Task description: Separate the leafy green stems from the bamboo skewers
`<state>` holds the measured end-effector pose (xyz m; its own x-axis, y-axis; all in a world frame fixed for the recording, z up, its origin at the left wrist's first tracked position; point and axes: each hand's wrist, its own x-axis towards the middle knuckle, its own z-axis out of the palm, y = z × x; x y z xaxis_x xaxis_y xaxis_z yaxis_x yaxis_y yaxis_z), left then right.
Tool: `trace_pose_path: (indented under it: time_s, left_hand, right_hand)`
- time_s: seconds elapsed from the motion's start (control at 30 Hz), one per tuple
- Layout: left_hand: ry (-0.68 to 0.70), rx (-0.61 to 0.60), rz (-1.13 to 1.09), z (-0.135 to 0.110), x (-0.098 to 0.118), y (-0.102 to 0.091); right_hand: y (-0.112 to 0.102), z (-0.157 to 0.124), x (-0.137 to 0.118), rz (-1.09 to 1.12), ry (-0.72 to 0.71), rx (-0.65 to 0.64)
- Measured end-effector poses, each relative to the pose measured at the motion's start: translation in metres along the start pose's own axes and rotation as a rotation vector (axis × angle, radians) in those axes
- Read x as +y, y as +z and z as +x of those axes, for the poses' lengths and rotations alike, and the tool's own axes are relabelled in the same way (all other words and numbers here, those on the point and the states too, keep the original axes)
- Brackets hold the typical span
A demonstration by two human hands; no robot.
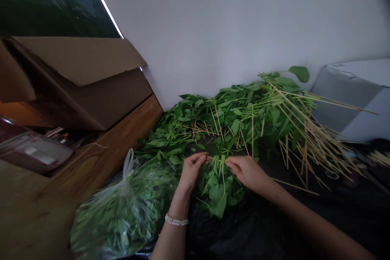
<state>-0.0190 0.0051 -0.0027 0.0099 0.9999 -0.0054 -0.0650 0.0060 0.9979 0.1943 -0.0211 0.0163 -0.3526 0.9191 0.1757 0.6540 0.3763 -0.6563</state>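
A thin stick (211,157) runs level between my two hands, with the stalks of several green leaves (217,195) gathered along it. The leaves hang down below. My left hand (194,166) is closed, thumb and fingers pinching the stick near its left side; a white beaded bracelet is on that wrist. On the other side of the stalks, my right hand (245,170) is closed too, its fingertips pinched at the stick's right side, where the fingers partly hide it. Just beyond both hands is a long heap of leafy greens (225,105) with many thin sticks in it.
A tied clear plastic bag of leaves (122,215) sits at the left front. Pale sticks (317,150) jut out rightward from the heap. An open cardboard box (100,97) stands on wooden boards (122,146) at left. Black plastic (237,235) covers the surface in front. A white wall (231,28) rises behind.
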Motion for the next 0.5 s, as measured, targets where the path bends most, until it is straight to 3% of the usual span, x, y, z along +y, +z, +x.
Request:
trace_pose_path:
  time_s: [0.17,0.5]
  left_hand:
    - [0.036,-0.009,0.141,-0.0011,0.0023,0.0013]
    - [-0.037,-0.063,-0.018,0.0003,-0.0045,0.0014]
  right_hand:
    - [0.0018,-0.0003,0.0003,-0.005,0.0,-0.016]
    - [0.0039,0.0002,0.0057,-0.021,-0.034,0.02]
